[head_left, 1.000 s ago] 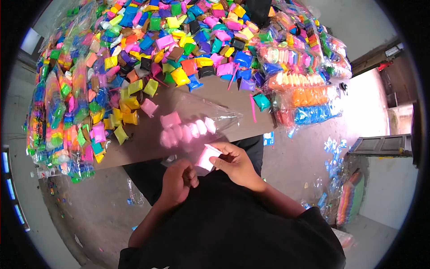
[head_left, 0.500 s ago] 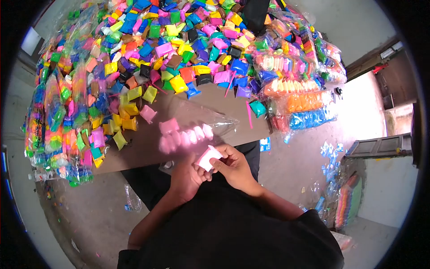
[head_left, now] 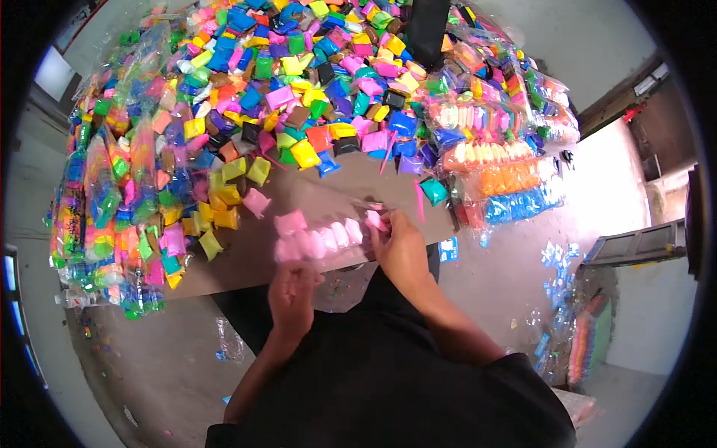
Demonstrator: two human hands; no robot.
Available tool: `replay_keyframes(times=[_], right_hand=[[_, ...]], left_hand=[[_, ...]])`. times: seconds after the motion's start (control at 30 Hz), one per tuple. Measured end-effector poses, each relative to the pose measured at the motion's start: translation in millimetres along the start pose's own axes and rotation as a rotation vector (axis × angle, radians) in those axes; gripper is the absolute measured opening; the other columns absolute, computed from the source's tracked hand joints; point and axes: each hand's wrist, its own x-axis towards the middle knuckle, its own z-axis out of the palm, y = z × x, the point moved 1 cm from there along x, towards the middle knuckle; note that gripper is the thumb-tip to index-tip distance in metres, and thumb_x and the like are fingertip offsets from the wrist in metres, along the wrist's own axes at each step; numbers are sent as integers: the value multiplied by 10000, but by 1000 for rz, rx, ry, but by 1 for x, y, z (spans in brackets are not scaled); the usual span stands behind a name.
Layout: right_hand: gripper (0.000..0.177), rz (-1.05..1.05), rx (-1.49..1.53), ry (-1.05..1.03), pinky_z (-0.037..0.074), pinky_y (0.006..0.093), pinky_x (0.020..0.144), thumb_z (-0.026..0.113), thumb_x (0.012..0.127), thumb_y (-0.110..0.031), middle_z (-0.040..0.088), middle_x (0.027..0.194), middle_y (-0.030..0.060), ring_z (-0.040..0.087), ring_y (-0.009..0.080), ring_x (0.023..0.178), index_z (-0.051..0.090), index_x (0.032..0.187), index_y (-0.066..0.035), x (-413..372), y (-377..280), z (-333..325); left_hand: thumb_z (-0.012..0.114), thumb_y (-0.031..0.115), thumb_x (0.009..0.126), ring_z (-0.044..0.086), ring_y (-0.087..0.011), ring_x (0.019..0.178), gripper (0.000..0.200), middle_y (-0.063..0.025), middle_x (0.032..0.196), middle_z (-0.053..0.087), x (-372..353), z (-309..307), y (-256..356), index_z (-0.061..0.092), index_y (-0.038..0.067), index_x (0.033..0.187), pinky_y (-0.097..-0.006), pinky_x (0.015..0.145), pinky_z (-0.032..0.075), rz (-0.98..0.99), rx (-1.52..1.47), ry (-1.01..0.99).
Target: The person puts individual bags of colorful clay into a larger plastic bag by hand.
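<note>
A clear plastic bag [head_left: 340,203] lies at the table's near edge, holding a row of pale pink packets [head_left: 326,240] that look soft and pillow-shaped. Pinched in the fingers of my right hand [head_left: 403,254] is one small pink packet [head_left: 375,219], at the right end of that row. My left hand [head_left: 291,296] is closed at the near left edge of the bag, its fingertips gripping the plastic. Another pink packet [head_left: 290,222] sits just behind the row's left end.
A big heap of small colourful packets [head_left: 299,112] covers the back of the brown table [head_left: 246,257]. Filled clear bags are stacked at the right [head_left: 515,183] and left [head_left: 104,201]. Blue and white scraps [head_left: 556,272] litter the floor, right. A black post [head_left: 428,33] rises behind.
My hands have separated. The right carried the pink packet up and right to the row's end; the left moved left and down to the bag's edge. The view has shifted slightly.
</note>
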Motion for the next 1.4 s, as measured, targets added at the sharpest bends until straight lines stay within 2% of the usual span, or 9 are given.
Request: replay_keyframes(times=[0.17,0.33,0.53,0.73,0.93,1.07,1.13,1.23,1.4], right_hand=[[251,139,-135,-222,572,492,696,783,883,-168,712,844,248,707,438,778,646,1011,-3,-1,-13,-5],[333,165,-95,-406,584,545,786,720,859,-134,710,881,302,715,471,841,631,1133,33,-4,-18,-7],[417,131,-58,-431,586,540,836,682,838,-71,704,953,326,708,486,894,600,1225,59,-7,-15,-3],[518,35,-98,-396,577,514,890,612,803,16,701,1060,325,696,471,998,577,1307,128,-11,-14,-10],[544,-57,-96,-297,580,503,846,633,789,35,713,1055,272,685,448,982,577,1324,118,-11,-23,-27],[515,-4,68,-291,549,497,874,644,820,50,691,1086,253,666,465,979,572,1330,24,-14,-43,-51],[513,-201,312,-172,558,336,717,734,862,74,721,1016,177,708,273,872,609,1351,-16,-17,-46,-52],[438,-118,647,-247,554,292,739,756,924,23,731,1038,119,712,176,902,620,1338,-22,-22,-67,-46],[392,195,940,-345,582,291,790,773,940,-1,733,1070,69,710,124,950,639,1309,-8,-28,-96,-31]], left_hand=[[587,152,1075,639,-149,783,161,-69,897,665,59,-64,-8,631,0,1105,-319,738,528,168,352,268],[692,327,982,726,-293,791,378,-165,853,734,117,-88,-28,700,-50,990,-416,733,543,-148,1026,100],[708,313,945,736,-338,746,352,-189,788,743,143,-90,-57,737,-38,953,-443,709,554,-229,1096,-134],[660,285,922,695,-473,969,323,-276,957,728,136,-95,-69,711,-34,948,-527,850,540,-230,920,-73],[621,267,985,673,-482,1034,300,-284,1054,714,129,-94,-64,673,-16,1071,-510,869,534,-142,885,36],[596,245,1025,687,-456,996,273,-262,1067,711,114,-82,-25,652,-9,1108,-485,861,537,-63,864,248],[597,201,1077,686,-211,786,198,-123,892,689,98,-82,-9,607,4,1073,-349,712,546,148,791,398],[596,99,1056,696,-229,881,116,-171,1049,687,51,-61,35,607,-16,1069,-341,775,551,153,514,362],[583,88,1064,654,-151,869,105,-104,1019,662,-7,-8,53,576,-14,1091,-289,768,546,353,574,264]])
